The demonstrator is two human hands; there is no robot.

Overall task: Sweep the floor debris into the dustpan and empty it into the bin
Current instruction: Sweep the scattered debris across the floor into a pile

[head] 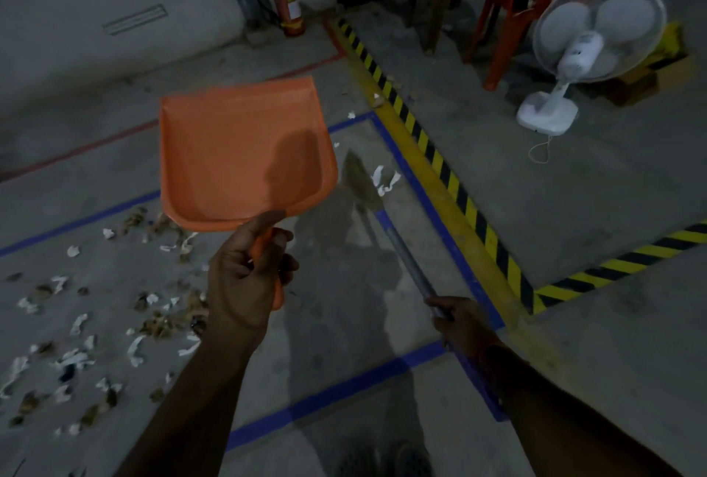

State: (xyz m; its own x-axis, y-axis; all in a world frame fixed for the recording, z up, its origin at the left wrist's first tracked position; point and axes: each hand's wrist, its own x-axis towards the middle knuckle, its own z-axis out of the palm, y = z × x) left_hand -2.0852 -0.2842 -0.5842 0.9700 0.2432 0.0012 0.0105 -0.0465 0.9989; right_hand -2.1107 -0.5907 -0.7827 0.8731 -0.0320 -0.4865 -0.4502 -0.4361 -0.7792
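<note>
The picture is dim and a bit grainy. Light comes from behind the person, so a dark shadow of their body falls forward on the grey concrete floor (574, 209). A hand-shaped shadow lies on the flat orange plastic dustpan (245, 155). The white standing fan (585, 44) is the brightest thing. The corners are darker. Straight floor lines bend near the edges. The broom head looks blurry.

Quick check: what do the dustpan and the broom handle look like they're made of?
Dustpan: likely moulded plastic, matte orange, one piece with raised rim. Broom handle: probably metal or plastic-coated tube, smooth grey with a faint sheen; the dim, blurred view leaves it open.
</note>
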